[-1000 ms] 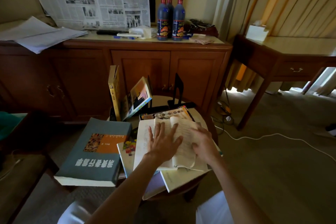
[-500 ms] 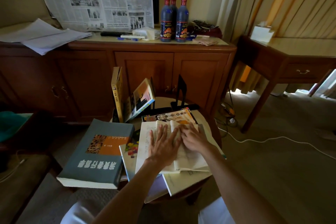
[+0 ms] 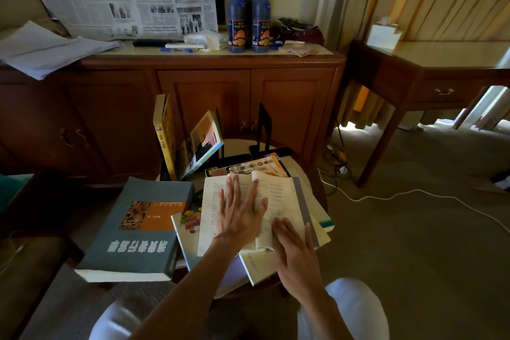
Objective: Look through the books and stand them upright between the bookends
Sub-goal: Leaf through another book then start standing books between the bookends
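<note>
On the small round table (image 3: 299, 174), your flat, empty hands, left (image 3: 238, 211) and right (image 3: 294, 243), press the open white paperback (image 3: 278, 201); black metal bookends (image 3: 263, 130) stand beyond it.

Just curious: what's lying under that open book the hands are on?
Under the open book lie other flat books: a patterned cover pokes out behind, a pale one in front. How many lie beneath is hidden.

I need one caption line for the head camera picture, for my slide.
Both hands, left hand and right hand, lie flat on an open book atop a small table's book pile.
</note>
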`<action>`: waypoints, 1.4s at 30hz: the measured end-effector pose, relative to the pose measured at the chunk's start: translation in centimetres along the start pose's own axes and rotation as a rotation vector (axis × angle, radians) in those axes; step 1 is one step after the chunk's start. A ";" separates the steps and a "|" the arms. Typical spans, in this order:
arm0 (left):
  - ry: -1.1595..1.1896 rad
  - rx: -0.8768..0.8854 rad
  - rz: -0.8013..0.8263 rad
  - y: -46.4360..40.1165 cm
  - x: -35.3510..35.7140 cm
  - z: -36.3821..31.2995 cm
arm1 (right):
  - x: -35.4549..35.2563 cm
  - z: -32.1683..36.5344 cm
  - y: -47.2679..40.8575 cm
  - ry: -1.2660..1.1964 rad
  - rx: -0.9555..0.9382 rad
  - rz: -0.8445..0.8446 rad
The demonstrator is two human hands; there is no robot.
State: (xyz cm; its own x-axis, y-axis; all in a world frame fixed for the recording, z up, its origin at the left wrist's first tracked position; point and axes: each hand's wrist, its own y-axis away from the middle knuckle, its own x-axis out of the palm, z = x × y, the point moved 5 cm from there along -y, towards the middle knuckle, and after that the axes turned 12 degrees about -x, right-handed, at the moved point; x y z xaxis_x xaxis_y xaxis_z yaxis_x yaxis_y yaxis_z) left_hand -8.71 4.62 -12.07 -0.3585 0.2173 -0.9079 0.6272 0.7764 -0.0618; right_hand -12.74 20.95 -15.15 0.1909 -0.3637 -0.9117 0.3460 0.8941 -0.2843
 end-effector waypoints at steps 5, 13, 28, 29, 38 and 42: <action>0.159 -0.097 -0.059 0.1 -1.1 0.9 | -1.4 -0.3 -1.1 -0.190 0.108 -0.086; 0.764 -0.280 -0.059 -0.5 -5.8 2.7 | -1.1 -0.1 -1.0 -0.246 0.112 -0.169; 0.171 0.069 0.069 0.2 -0.8 0.0 | -4.6 -1.6 -2.1 -0.827 0.311 -0.210; 0.157 0.060 0.078 0.4 -0.8 0.0 | -4.9 -1.7 -2.2 -0.837 0.315 -0.223; 0.111 0.027 0.208 -0.8 0.8 1.6 | -2.5 1.3 -3.9 -0.136 0.175 0.044; 0.388 -0.050 0.266 -1.0 -0.1 1.7 | -2.7 1.4 -4.2 -0.151 0.183 0.013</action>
State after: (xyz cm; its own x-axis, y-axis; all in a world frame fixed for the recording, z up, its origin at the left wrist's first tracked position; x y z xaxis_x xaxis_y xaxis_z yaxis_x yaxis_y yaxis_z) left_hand -8.10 2.81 -12.59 -0.4277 0.6100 -0.6671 0.7015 0.6894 0.1806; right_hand -13.41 17.78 -11.04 0.3269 -0.4002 -0.8562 0.5009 0.8416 -0.2021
